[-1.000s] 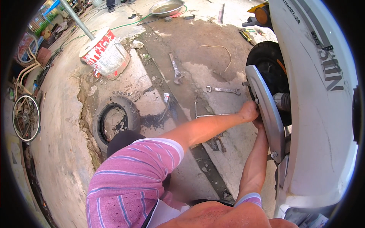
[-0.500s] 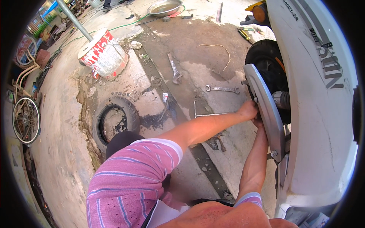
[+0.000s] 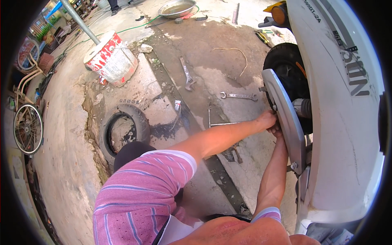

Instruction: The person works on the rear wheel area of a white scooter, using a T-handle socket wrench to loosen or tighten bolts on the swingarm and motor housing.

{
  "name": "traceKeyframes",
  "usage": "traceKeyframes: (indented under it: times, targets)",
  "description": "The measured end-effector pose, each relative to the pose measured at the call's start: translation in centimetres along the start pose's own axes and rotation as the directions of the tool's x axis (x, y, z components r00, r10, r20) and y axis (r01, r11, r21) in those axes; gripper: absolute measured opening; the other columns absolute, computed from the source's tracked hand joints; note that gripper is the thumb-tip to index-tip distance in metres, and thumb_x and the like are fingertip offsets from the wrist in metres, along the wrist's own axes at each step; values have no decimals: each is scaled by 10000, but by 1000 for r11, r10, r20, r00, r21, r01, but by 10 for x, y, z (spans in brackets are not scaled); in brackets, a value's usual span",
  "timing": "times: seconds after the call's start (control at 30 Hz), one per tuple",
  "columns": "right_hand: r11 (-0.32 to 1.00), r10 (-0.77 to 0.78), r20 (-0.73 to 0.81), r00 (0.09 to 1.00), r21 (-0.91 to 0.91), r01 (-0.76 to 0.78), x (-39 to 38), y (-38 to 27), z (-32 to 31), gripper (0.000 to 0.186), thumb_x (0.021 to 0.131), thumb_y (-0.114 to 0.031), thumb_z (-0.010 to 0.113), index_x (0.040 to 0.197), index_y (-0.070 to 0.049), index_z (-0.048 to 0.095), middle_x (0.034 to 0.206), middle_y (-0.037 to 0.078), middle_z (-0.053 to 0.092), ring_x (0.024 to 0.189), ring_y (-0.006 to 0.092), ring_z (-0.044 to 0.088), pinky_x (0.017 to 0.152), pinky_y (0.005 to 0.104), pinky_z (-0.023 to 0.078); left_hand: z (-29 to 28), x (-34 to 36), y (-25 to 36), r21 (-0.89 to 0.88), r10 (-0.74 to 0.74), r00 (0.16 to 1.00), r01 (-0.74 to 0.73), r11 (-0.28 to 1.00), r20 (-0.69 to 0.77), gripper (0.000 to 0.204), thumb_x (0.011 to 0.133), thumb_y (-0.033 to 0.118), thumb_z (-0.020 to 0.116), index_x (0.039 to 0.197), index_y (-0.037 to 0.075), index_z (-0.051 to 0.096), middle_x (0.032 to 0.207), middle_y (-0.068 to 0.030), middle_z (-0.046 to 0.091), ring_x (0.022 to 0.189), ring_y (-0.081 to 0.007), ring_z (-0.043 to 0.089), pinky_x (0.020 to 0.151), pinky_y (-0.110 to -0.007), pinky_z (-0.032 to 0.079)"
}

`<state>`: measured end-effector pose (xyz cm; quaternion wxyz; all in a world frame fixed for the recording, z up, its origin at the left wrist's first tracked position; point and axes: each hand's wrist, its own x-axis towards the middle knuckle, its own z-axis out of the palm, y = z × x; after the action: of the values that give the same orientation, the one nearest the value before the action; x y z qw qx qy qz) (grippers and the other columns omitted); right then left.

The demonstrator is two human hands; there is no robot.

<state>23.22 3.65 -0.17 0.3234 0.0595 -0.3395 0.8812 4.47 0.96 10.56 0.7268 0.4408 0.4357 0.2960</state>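
Both my hands meet at the left edge of a silver-grey panel (image 3: 290,120) on the side of a white vehicle (image 3: 341,126). My left hand (image 3: 267,119) is closed, its fingertips tucked toward the panel's edge and partly hidden. Just below and against it, my right hand (image 3: 277,130) has its fingers curled together. What they grip, if anything, is hidden. Behind the panel are a black tyre (image 3: 283,61) and a ribbed grey part (image 3: 302,108). A bolt (image 3: 294,165) sits at the panel's lower end.
On the concrete lie an open-ended wrench (image 3: 239,96), an adjustable wrench (image 3: 187,75), a T-shaped metal bar (image 3: 220,123), pliers (image 3: 263,38) and a loose tyre (image 3: 141,122). A red-and-white painted pole base (image 3: 116,63) stands left; a metal basin (image 3: 177,10) lies far off.
My hands have shifted only slightly at the panel's edge, and more of the right hand's fingers show. The panel and the tools have stayed put.
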Motion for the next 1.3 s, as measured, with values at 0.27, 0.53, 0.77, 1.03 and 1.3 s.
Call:
traceKeyframes:
  times: [0.27, 0.53, 0.77, 1.03, 1.3]
  targets:
    - [923, -187, -981, 58, -155, 353, 61, 25, 14, 407, 871, -494, 667, 1027, -119, 699, 546, 52, 531, 409, 190, 484, 401, 381, 444, -30, 27, -41, 728, 637, 762, -372, 576, -115, 326, 961, 163, 449, 909, -37, 701, 726, -156, 699, 512, -218, 654, 448, -374, 519]
    - [978, -173, -729, 662, -47, 204, 9, 22, 10, 303, 916, -382, 662, 1055, -115, 697, 780, 65, 681, 520, 189, 577, 441, 365, 485, -10, 17, -20, 57, 123, 986, -117, 992, -115, 270, 890, 130, 533, 784, -51, 702, 668, -205, 670, 579, -344, 672, 583, -438, 551]
    - [921, -286, -767, 574, -55, 385, 4, 17, -16, 402, 966, -248, 592, 1323, -62, 579, 1231, 109, 661, 1098, 231, 644, 927, 356, 550, -15, 51, -56, 733, 618, 767, -318, 601, -174, 208, 741, 199, 623, 745, 15, 720, 771, -227, 692, 716, -418, 664, 656, -474, 556]
    - [272, -782, -545, 301, -734, -622, -65, 49, -62, 478, 1007, -341, 484, 1441, -144, 450, 1505, 91, 435, 1360, 249, 393, 1049, 472, 392, -111, 14, 55, 879, -133, 869, -473, 65, 477, 441, 878, 439, 602, 1019, 34, 708, 1057, -205, 695, 1019, -389, 650, 892, -464, 511]
    - [648, -724, -658, 209, -752, -124, 13, 60, 30, 324, 982, -130, 573, 1305, -107, 587, 1268, 27, 634, 1189, 157, 570, 858, 342, 466, -240, -109, 59, 961, -37, 966, -251, 119, 257, 370, 912, 363, 604, 996, 12, 687, 989, -242, 680, 927, -422, 653, 838, -500, 515]
